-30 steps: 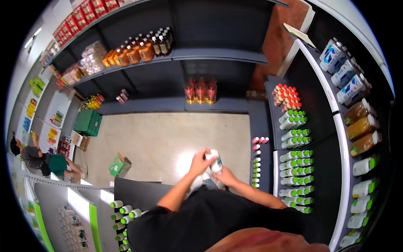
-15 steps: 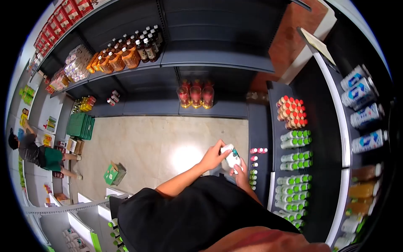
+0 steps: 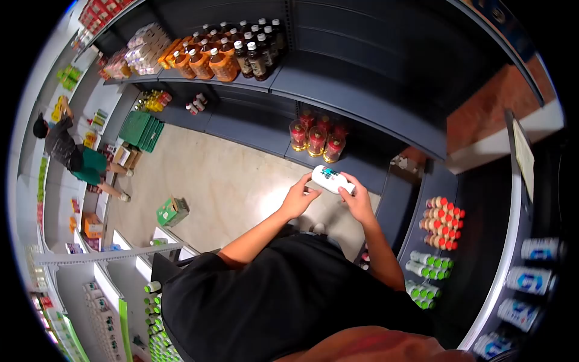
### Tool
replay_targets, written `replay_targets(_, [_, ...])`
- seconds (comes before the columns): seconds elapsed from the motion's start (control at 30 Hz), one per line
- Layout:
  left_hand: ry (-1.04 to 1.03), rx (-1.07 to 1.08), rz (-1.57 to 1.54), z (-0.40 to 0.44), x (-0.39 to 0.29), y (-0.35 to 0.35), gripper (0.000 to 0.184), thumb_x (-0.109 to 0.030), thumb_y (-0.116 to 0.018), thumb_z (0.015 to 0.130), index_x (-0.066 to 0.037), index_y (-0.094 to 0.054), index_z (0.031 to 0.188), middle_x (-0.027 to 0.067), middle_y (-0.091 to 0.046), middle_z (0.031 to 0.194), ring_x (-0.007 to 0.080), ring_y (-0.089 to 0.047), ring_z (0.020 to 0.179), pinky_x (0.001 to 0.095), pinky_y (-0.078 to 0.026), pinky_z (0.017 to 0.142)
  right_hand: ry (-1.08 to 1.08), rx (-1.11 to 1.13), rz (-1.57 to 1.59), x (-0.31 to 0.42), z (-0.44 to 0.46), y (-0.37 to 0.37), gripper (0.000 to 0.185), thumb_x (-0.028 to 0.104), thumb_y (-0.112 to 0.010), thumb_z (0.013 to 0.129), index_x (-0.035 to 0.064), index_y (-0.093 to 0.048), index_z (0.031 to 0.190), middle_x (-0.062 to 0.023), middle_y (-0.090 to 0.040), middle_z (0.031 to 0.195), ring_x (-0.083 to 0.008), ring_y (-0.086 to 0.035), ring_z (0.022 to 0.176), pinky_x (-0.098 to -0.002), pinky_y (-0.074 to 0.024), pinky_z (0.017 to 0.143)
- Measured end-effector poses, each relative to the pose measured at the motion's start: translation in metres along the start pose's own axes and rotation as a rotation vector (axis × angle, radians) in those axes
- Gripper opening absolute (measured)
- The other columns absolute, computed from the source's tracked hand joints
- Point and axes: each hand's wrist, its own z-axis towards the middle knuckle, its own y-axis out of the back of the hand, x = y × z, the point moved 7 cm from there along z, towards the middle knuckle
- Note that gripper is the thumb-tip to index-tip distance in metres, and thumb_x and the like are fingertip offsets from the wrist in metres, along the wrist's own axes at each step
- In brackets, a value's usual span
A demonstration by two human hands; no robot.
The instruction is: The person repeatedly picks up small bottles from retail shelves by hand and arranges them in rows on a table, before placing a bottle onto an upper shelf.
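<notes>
A white bottle point(image 3: 329, 179) with dark and teal print lies almost level between my hands, above the floor. My right hand point(image 3: 358, 201) grips its right end, thumb in front and fingers behind. At the bottle's left end is my left hand point(image 3: 298, 198), its fingers curved and the thumb apart from them. The fingertips come close to the bottle's base; whether they touch it is too small to tell. Beyond the bottle, red jars with gold bases point(image 3: 316, 141) stand on the lower dark shelf.
Dark shelving point(image 3: 356, 108) runs across the front, with orange bottles point(image 3: 223, 65) on it. Red-capped bottles point(image 3: 443, 223) stand at right. A green box point(image 3: 173, 211) sits on the floor point(image 3: 223, 175). Another person point(image 3: 66, 148) reaches into the left shelves, near green crates point(image 3: 142, 130).
The view has swung round to the right. The bottle has turned from upright-slanting to nearly level. My left hand has loosened from around it, while my right hand has come up at its right end.
</notes>
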Motion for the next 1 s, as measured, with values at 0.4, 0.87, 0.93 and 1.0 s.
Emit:
replay_targets(0.4, [0.168, -0.016, -0.259, 0.174, 0.058, 0.136, 0.066, -0.020, -0.062, 0.092, 0.000, -0.035, 0.148, 0.0070, -0.063, 0.113, 0.0140, -0.061, 0.097, 0.0273, -0.046, 0.082, 0.058, -0.040, 0.040, -0.005, 0.234, -0.089, 0.033, 0.007, -0.075, 0.084, -0.0012, -0.061, 0.112, -0.0065, -0.068, 0.089, -0.0083, -0.063, 0.076, -0.0235, -0.0514, 0.063])
replay_targets(0.87, [-0.089, -0.127, -0.235, 0.423, 0.043, 0.240, 0.071, -0.005, -0.057, 0.086, -0.004, -0.029, 0.151, 0.0038, -0.062, 0.086, 0.0096, -0.057, 0.076, 0.0245, -0.047, 0.071, -0.105, 0.086, 0.115, 0.045, 0.477, -0.124, 0.059, 0.000, -0.067, 0.086, 0.0008, -0.041, 0.139, -0.0106, -0.070, 0.104, -0.0119, -0.065, 0.090, -0.0247, -0.0491, 0.077])
replay_targets(0.93, [-0.064, -0.128, -0.273, 0.440, 0.027, 0.245, 0.070, -0.005, -0.058, 0.085, -0.003, -0.032, 0.149, 0.0061, -0.065, 0.092, 0.0115, -0.061, 0.083, 0.0262, -0.048, 0.078, -0.141, 0.099, 0.219, 0.031, 0.511, -0.123, 0.062, 0.002, -0.062, 0.086, 0.0048, -0.037, 0.143, -0.0078, -0.070, 0.108, -0.0092, -0.062, 0.089, -0.0209, -0.0444, 0.071])
replay_targets(1.0, [-0.118, -0.115, -0.340, 0.465, 0.024, 0.248, 0.067, -0.005, -0.058, 0.085, -0.004, -0.034, 0.148, 0.0086, -0.063, 0.105, 0.0120, -0.061, 0.088, 0.0272, -0.050, 0.079, -0.218, 0.154, 0.257, 0.030, 0.535, -0.131, 0.067, 0.003, -0.058, 0.085, 0.0117, -0.033, 0.147, -0.0071, -0.068, 0.112, -0.0095, -0.060, 0.093, -0.0211, -0.0441, 0.072])
